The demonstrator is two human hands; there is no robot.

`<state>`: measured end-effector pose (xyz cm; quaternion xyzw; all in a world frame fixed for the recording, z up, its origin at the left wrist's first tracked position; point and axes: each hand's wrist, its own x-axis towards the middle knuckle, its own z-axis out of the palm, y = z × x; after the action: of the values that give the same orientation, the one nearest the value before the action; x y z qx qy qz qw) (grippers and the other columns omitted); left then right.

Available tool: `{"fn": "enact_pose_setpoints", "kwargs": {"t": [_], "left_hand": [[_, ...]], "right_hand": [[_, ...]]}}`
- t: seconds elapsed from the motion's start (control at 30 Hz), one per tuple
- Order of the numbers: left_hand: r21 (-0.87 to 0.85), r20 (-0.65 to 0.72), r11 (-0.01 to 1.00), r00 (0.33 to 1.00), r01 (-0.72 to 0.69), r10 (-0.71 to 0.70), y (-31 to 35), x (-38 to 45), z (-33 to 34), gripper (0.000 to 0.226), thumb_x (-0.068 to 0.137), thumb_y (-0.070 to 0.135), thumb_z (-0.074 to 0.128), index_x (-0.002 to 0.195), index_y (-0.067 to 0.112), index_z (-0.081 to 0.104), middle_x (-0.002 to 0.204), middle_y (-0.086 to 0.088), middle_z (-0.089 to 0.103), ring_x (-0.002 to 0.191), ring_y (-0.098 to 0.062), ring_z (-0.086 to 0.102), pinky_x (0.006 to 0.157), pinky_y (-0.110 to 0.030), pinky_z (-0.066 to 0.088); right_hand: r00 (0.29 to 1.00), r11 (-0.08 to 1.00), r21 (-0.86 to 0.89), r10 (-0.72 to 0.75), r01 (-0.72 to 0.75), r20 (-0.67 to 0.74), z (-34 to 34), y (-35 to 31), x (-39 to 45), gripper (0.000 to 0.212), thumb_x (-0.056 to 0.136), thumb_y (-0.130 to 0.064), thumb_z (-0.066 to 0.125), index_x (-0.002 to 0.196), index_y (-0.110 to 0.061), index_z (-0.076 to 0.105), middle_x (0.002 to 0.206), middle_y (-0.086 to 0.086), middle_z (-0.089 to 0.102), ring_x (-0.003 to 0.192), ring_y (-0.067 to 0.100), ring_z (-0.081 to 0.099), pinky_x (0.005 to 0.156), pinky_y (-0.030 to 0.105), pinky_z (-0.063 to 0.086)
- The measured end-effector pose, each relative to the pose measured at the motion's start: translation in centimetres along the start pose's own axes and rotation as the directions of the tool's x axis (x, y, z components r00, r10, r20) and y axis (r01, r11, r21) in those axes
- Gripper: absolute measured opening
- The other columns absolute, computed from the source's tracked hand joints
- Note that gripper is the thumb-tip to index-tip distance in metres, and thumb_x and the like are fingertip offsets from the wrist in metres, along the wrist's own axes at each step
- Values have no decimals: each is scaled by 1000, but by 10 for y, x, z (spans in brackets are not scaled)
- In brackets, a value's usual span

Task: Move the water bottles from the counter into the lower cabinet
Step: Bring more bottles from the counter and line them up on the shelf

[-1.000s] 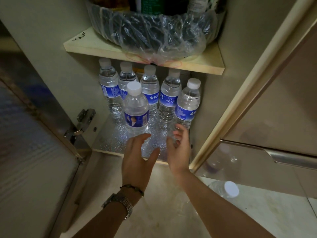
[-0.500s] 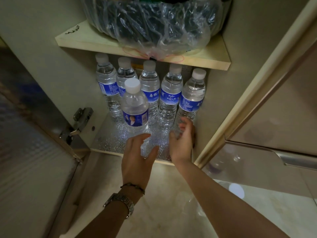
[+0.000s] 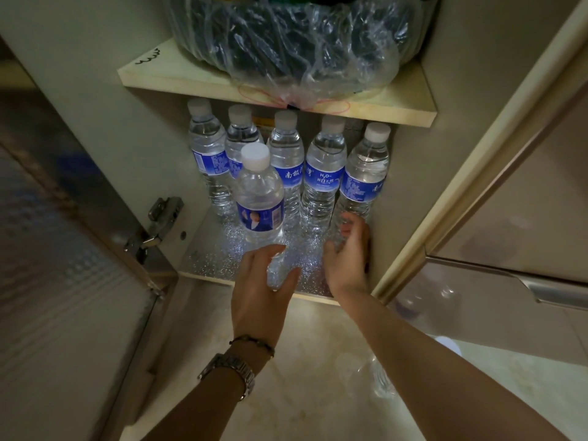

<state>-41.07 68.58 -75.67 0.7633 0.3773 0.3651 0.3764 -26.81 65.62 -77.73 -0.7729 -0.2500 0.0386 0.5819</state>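
Several clear water bottles with white caps and blue labels stand on the lower cabinet floor [image 3: 213, 259], under a shelf. A shorter bottle [image 3: 259, 198] stands in front of the back row. My left hand [image 3: 264, 288] wraps loosely around that front bottle's base, fingers and thumb on either side. The rightmost bottle [image 3: 364, 173] leans slightly left at the cabinet's right wall; my right hand [image 3: 348, 253] grips its bottom. One more bottle [image 3: 381, 377] lies on the floor under my right forearm, mostly hidden.
The cabinet door [image 3: 63, 281] stands open at the left with its hinge [image 3: 159, 221] on the inner wall. The wooden shelf [image 3: 397, 109] above carries a plastic-wrapped dark bundle [image 3: 286, 43]. A drawer front with a metal handle [image 3: 556, 288] is at right. Beige tiled floor lies below.
My right hand has moved forward and right with the rightmost bottle, pushing it deeper against the cabinet's right wall. My left hand has moved slightly forward, onto the front bottle's base.
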Motion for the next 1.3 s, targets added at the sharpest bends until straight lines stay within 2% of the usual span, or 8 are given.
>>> {"fn": "enact_pose_setpoints", "kwargs": {"t": [0.07,0.17,0.3,0.4,0.5,0.73,0.97,1.3], "left_hand": [[-14,-5,1000,1000,-5,5,2,-1,-3,39,79,25,72,109,37,51,111,9,52,102,-6,51,81,-8,39],[-10,-23,1000,1000,-20,19,5,0,-9,39,79,23,72,110,35,52,111,11,50,102,-1,49,84,-17,41],[0,-84,999,996,-33,33,8,6,-20,40,79,23,72,111,35,51,111,9,51,103,-5,51,86,-25,45],[10,-144,1000,989,-26,27,10,11,-30,44,78,23,73,114,31,49,111,9,49,103,-6,50,85,-21,44],[19,-158,1000,987,-16,19,16,22,-43,51,78,22,73,122,22,48,111,12,44,103,0,45,82,-4,34],[147,-91,965,968,-219,233,33,53,-60,53,76,13,72,123,17,49,122,-3,50,104,7,34,87,5,24],[196,-114,943,949,-268,293,23,61,-62,52,79,6,70,126,14,49,124,-8,50,106,9,32,89,6,25],[245,-157,937,944,-248,291,7,74,-73,58,82,5,67,134,17,44,130,-6,47,116,-10,47,96,0,29]], "right_hand": [[1000,1000,-22,18,-18,22,0,-1,0,54,76,12,56,126,-7,46,115,4,46,112,21,48,93,15,32],[997,996,-84,12,-5,83,-3,-4,-8,55,77,5,63,127,-11,47,124,7,49,119,21,46,100,22,34],[940,999,-39,1,13,342,2,-2,-25,61,76,-9,75,129,-17,45,125,3,50,117,18,50,101,38,44],[906,1000,3,-16,16,422,13,-6,-35,68,73,-20,80,127,-30,42,127,-4,49,119,14,49,100,43,46],[909,998,49,-45,27,414,25,-17,-37,66,73,-22,81,121,-39,40,125,-9,49,116,11,51,98,40,48],[926,994,106,-69,32,371,43,-20,-36,64,72,-28,81,124,-35,44,122,-9,55,109,10,57,88,43,54],[935,987,158,-75,20,346,54,-19,-34,63,71,-20,82,121,-35,45,120,-3,58,106,15,61,86,44,55],[919,982,183,-114,47,378,84,-26,-25,67,70,-15,83,125,-27,46,119,-3,60,106,12,62,87,42,55]]}}
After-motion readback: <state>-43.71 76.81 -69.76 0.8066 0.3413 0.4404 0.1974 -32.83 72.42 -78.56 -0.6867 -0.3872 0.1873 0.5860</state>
